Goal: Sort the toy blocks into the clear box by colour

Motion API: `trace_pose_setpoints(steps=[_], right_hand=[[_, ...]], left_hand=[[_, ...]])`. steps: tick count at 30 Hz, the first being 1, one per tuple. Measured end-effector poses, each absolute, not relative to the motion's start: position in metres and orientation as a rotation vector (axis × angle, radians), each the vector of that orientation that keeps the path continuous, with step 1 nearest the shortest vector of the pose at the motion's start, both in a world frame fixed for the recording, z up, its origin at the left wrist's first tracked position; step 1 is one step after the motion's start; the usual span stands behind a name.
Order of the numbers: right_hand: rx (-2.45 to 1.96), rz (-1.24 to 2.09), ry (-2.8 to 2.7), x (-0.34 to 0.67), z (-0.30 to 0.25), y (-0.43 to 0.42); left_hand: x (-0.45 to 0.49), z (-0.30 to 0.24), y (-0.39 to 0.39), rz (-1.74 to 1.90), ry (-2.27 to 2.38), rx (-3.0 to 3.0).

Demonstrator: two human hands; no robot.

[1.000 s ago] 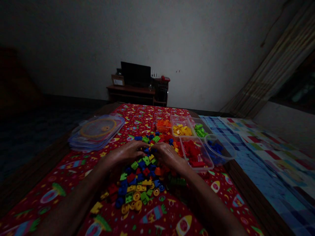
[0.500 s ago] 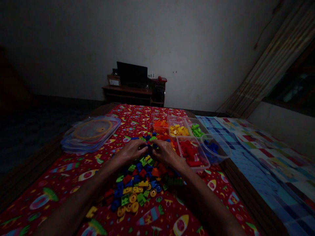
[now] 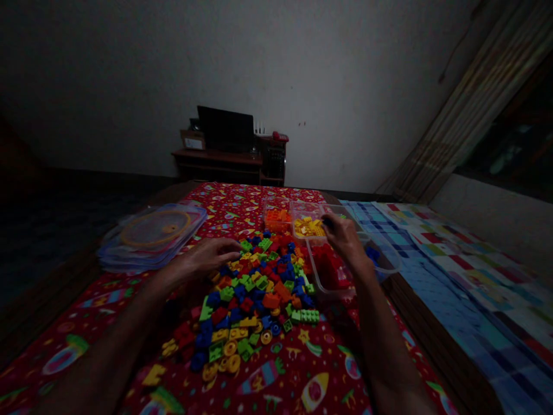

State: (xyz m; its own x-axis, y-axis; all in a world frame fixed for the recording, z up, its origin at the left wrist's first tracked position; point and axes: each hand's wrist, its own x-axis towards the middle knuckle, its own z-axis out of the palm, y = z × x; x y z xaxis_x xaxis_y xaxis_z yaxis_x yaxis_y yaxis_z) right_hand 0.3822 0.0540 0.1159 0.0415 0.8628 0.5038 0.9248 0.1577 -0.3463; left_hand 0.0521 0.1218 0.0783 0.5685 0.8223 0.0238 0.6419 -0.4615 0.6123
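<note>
Loose building bricks in red, blue, green, yellow and orange lie heaped on a red patterned cloth. At the heap's left edge is my left hand, its fingers slightly curved and apart, with nothing visible in them. My right hand is raised over the clear sorting boxes, fingers pinched on a small dark brick that looks blue. Beneath and beside it are yellow bricks in one box, red bricks in another, and blue bricks in a round tub, partly hidden by my wrist.
A box of orange bricks stands at the back of the group. Green bricks show barely behind my right hand. Stacked clear lids lie on the left. Beyond the table are a desk with a monitor and, rightward, a checked bedspread.
My right hand has moved right from the heap to above the boxes, carrying a small dark brick. My left hand has drawn back leftward and opened, uncovering the middle of the heap.
</note>
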Motion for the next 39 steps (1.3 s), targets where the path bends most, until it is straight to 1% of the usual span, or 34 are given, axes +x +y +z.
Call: trace_pose_setpoints(steps=[5, 8, 11, 14, 16, 18, 20, 22, 24, 28, 31, 33, 35, 39], right_hand=[[-2.097, -0.345, -1.541, 0.468, 0.110, 0.041], [-2.284, -0.342, -1.496, 0.497, 0.101, 0.031], [-2.342, -0.306, -1.484, 0.504, 0.100, 0.025], [-2.252, -0.339, -1.449, 0.485, 0.110, 0.031], [-2.101, -0.331, -1.489, 0.460, 0.116, 0.039], [-1.855, -0.214, -1.665, 0.426, 0.119, 0.047], [-1.624, 0.000, -1.868, 0.390, 0.113, 0.052], [-1.484, 0.119, -2.106, 0.357, 0.101, 0.054], [-1.453, 0.148, -2.290, 0.333, 0.083, 0.056], [-1.441, 0.149, -2.484, 0.320, 0.051, 0.060], [-1.394, 0.072, -2.470, 0.324, 0.039, 0.062], [-1.310, 0.003, -2.398, 0.325, 0.040, 0.062], [-1.240, -0.043, -2.340, 0.324, 0.044, 0.060], [-1.226, -0.025, -2.310, 0.315, 0.057, 0.057]], left_hand=[[0.022, 0.077, 0.132, 0.203, 1.149, 2.165], [0.023, 0.080, 0.127, 0.171, 1.109, 2.188], [0.034, 0.081, 0.120, 0.135, 1.110, 2.269], [0.043, 0.079, 0.118, 0.097, 1.121, 2.367], [0.046, 0.079, 0.118, 0.085, 1.140, 2.406], [0.048, 0.081, 0.117, 0.105, 1.182, 2.420], [0.050, 0.084, 0.115, 0.164, 1.230, 2.411], [0.054, 0.087, 0.113, 0.246, 1.249, 2.386], [0.057, 0.088, 0.112, 0.325, 1.241, 2.360], [0.057, 0.078, 0.121, 0.448, 1.283, 2.376], [0.049, 0.062, 0.137, 0.657, 1.379, 2.430], [0.043, 0.052, 0.147, 0.758, 1.414, 2.432], [0.039, 0.045, 0.153, 0.781, 1.408, 2.380], [0.045, 0.045, 0.152, 0.843, 1.331, 2.164]])
